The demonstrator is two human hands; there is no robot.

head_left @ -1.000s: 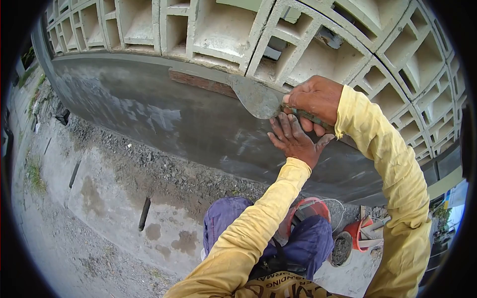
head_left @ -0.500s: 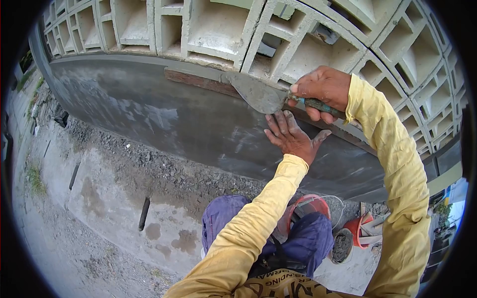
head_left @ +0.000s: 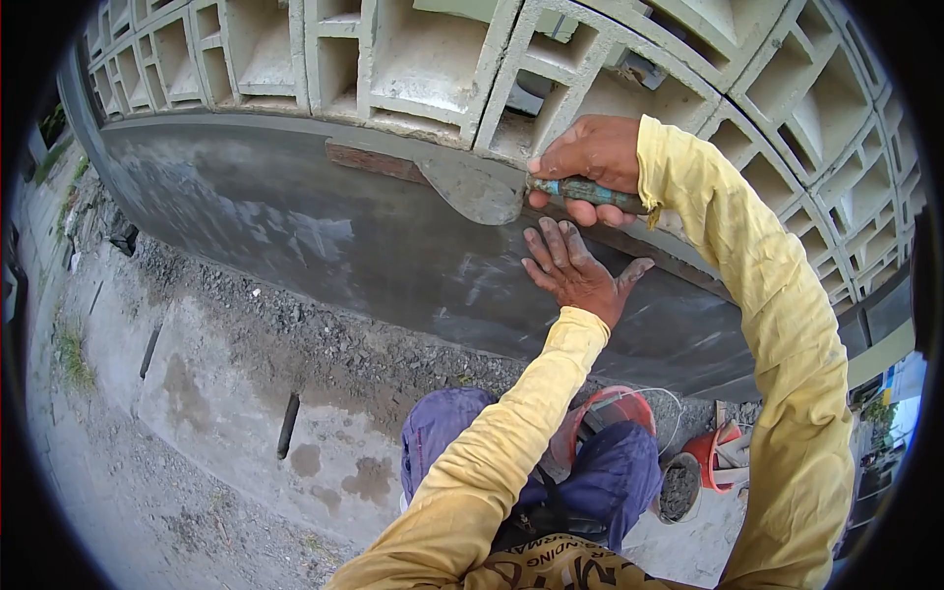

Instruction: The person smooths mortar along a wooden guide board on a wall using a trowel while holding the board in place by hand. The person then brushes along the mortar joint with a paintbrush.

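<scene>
A person in long yellow sleeves holds a trowel (head_left: 474, 189) to the top edge of a grey rendered wall (head_left: 393, 251), just below a band of pale openwork blocks (head_left: 433, 54). The right hand (head_left: 598, 162) grips the trowel's worn, blue-flecked handle (head_left: 590, 192), its fingers curled around it and the thumb toward the blade end. The broad, rounded blade, coated in grey, lies along the ledge under the blocks, its tip pointing to the left, over one end of the exposed part of a reddish-brown strip (head_left: 374, 160). The left hand (head_left: 582, 280) lies palm toward the wall, just below the handle and apart from it — fingers extended and slightly spread, thumb held well out to the side. The brown strip shows again to the right, behind and beyond the hands, along the wall's upper edge. Below, a red bucket (head_left: 639, 408) stands by the person's purple-trousered knees — beside it, to the right, are a pail of grey material (head_left: 678, 492) and a red container (head_left: 702, 450) with pale pieces in it. Loose gravel (head_left: 344, 339) borders the foot of the wall, next to stained concrete paving (head_left: 236, 423).
</scene>
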